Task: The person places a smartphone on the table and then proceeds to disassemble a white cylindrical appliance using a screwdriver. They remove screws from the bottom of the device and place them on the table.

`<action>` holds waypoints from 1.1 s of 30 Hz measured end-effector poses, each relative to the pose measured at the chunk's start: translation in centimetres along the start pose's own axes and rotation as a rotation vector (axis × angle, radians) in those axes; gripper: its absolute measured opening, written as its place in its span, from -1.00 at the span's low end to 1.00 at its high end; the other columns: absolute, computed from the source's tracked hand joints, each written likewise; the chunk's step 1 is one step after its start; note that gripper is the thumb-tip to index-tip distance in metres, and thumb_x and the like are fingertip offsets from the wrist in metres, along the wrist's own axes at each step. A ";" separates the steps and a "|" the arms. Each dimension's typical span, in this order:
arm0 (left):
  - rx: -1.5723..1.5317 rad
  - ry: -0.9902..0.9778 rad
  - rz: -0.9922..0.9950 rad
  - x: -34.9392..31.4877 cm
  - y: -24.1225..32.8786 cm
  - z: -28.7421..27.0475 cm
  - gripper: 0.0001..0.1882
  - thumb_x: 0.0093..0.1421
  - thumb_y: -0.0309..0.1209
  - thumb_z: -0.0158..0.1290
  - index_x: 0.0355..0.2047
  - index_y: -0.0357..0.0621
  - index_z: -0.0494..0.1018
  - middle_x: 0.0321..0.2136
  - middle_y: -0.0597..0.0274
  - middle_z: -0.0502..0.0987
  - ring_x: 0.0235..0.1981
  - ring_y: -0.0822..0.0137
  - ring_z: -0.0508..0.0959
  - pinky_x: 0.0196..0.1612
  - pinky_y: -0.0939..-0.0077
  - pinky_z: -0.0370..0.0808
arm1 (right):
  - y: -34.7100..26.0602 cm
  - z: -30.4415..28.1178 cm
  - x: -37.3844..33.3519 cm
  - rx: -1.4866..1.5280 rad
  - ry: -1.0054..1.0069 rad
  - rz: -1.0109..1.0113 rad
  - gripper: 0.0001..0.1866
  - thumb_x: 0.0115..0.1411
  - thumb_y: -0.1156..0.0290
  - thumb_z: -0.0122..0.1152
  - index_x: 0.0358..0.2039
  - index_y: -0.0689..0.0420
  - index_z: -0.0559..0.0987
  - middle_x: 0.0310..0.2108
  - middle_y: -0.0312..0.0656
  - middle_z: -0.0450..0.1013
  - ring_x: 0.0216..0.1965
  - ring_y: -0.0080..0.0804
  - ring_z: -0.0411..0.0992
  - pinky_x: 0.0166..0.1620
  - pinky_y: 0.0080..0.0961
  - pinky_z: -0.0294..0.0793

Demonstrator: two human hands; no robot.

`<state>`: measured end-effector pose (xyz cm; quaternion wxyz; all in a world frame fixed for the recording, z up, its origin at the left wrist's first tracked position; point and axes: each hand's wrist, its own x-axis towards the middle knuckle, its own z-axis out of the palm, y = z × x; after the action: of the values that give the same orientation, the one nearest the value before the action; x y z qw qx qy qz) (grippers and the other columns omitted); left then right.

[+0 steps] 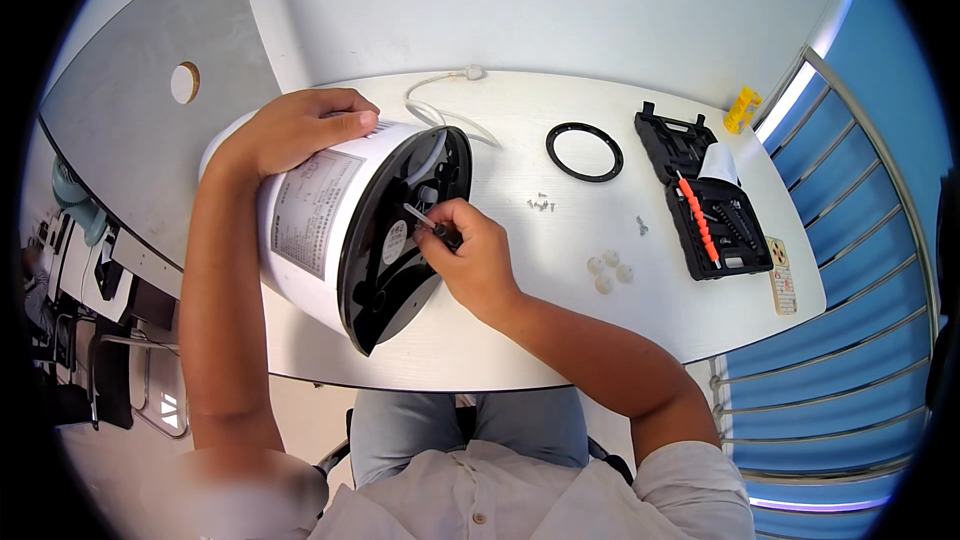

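A white rounded appliance lies on its side on the table, its black base turned toward the right. My left hand is laid over its upper side, fingers curled on the shell, and holds it. In my right hand is a screwdriver with a metal shaft and dark handle, pinched between thumb and fingers. Its shaft reaches toward the inside of the base; whether the tip touches a screw cannot be made out. A white cord runs from the base to a plug behind.
On the right of the white table are a black ring, small screws, several pale round pads and an open black toolbox with an orange flexible shaft. A yellow object stands behind it. Metal railings flank the right side.
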<state>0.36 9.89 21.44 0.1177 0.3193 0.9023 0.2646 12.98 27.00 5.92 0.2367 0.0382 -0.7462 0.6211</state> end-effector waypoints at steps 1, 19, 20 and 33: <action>-0.003 0.005 -0.009 0.0 0.0 0.0 -0.33 0.10 0.17 0.03 -0.03 -0.14 0.50 -0.22 0.07 0.55 -0.17 0.29 0.48 -0.04 0.48 0.36 | 0.1 0.1 0.0 -0.002 0.008 -0.032 -0.83 0.02 0.52 0.29 -0.37 0.22 0.49 -0.55 -0.20 0.46 -0.53 -0.47 0.41 -0.42 -0.54 0.40; -0.043 -0.005 -0.025 0.3 0.2 0.2 -0.37 0.13 0.10 0.05 -0.03 -0.19 0.49 -0.23 0.09 0.55 -0.18 0.33 0.48 -0.07 0.51 0.37 | 1.3 -5.1 2.9 -0.024 0.023 -0.099 -0.86 0.07 0.56 0.26 -0.39 0.18 0.46 -0.53 -0.41 0.38 -0.49 -0.73 0.26 -0.40 -0.72 0.28; -0.047 -0.002 -0.028 0.2 0.1 0.2 -0.37 0.13 0.10 0.04 -0.03 -0.19 0.49 -0.23 0.09 0.55 -0.18 0.33 0.48 -0.06 0.51 0.37 | 1.7 -6.8 4.1 -0.141 0.022 -0.046 -0.88 0.08 0.53 0.26 -0.41 0.19 0.46 -0.54 -0.40 0.38 -0.49 -0.73 0.26 -0.40 -0.72 0.27; -0.035 0.035 0.010 0.1 -0.4 0.4 -0.34 0.08 0.14 0.05 -0.05 -0.19 0.50 -0.22 0.05 0.56 -0.18 0.26 0.50 -0.05 0.45 0.38 | 5.6 -13.2 6.4 -1.026 -0.229 0.276 -0.85 0.08 0.29 0.22 -0.34 0.03 0.57 -0.45 -0.20 0.53 -0.36 -0.18 0.50 -0.29 -0.29 0.45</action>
<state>0.20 9.89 20.90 0.1062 0.3172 0.8978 0.2864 9.36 42.27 4.95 0.0585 -0.1133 -0.9726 0.1945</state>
